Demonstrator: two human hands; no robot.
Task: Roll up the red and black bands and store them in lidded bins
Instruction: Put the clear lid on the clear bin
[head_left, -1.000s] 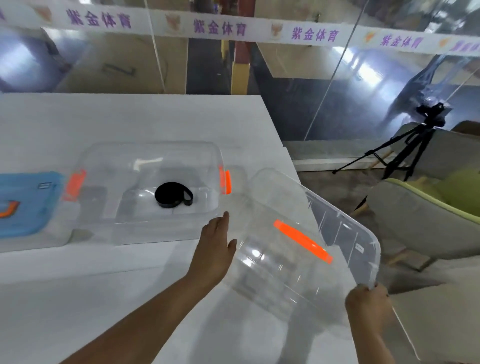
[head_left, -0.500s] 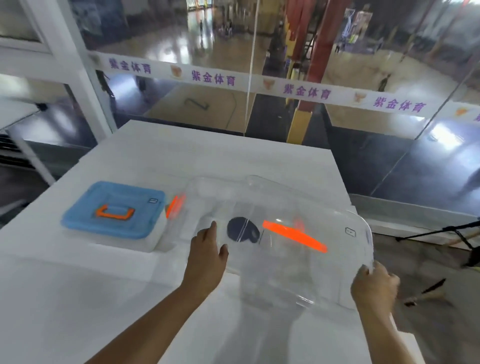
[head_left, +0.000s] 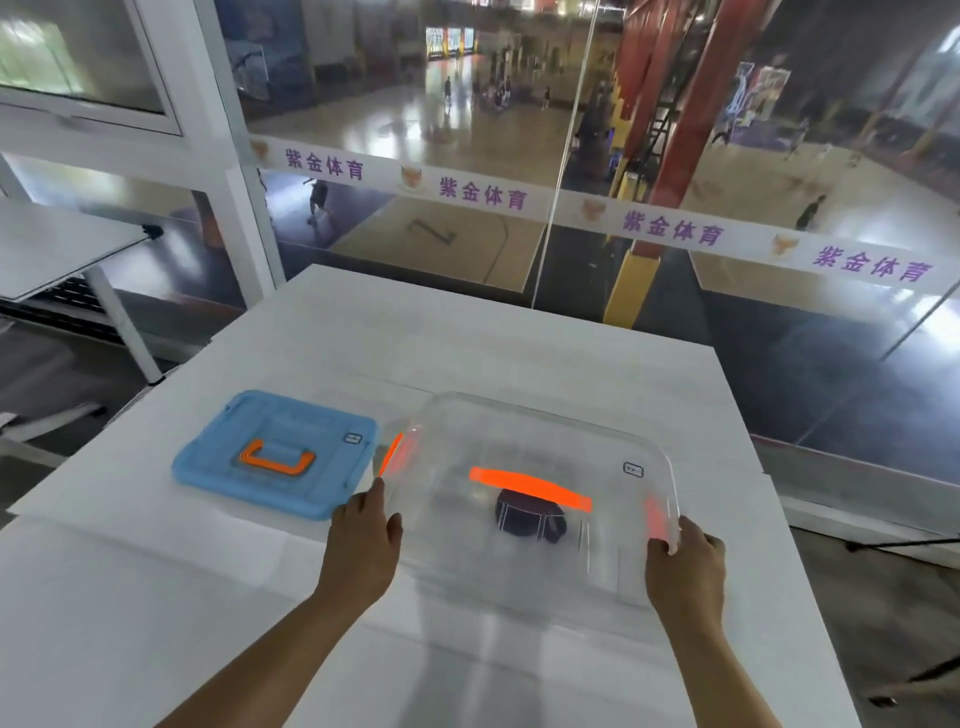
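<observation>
Nearest to me, both forearms reach forward over the white counter (head_left: 130, 597). My left hand (head_left: 363, 540) sits at the near-left edge of the clear lid (head_left: 530, 431), fingers (head_left: 375, 493) extended and pressed against its rim; I cannot tell whether any curl under it. My right hand (head_left: 684, 566) grips the lid's near-right corner, fingers (head_left: 658, 546) wrapped closed around the edge.

The lid lies over the clear bin (head_left: 519, 582), roughly level; whether it is fully seated, I cannot tell, as the plastic is blurred. An orange handle (head_left: 530, 488) runs across the lid's middle. Orange latches show at the bin's left end (head_left: 390, 453) and right end (head_left: 655, 517).

Through the lid I see the black band (head_left: 527, 519), rolled into a dark coil, resting on the bin floor just beneath the handle, right of centre.

Just beside the clear bin on the left, nearly touching, stands a second bin with a blue lid (head_left: 270, 457) on top of it, an orange handle (head_left: 275, 460) lying flat in its middle. The red band is not visible to me.

Beyond the counter's far edge, a glass wall (head_left: 467, 260) carries a white strip (head_left: 675, 228) with purple characters. Past it, well below, a wooden sports court (head_left: 457, 119).
</observation>
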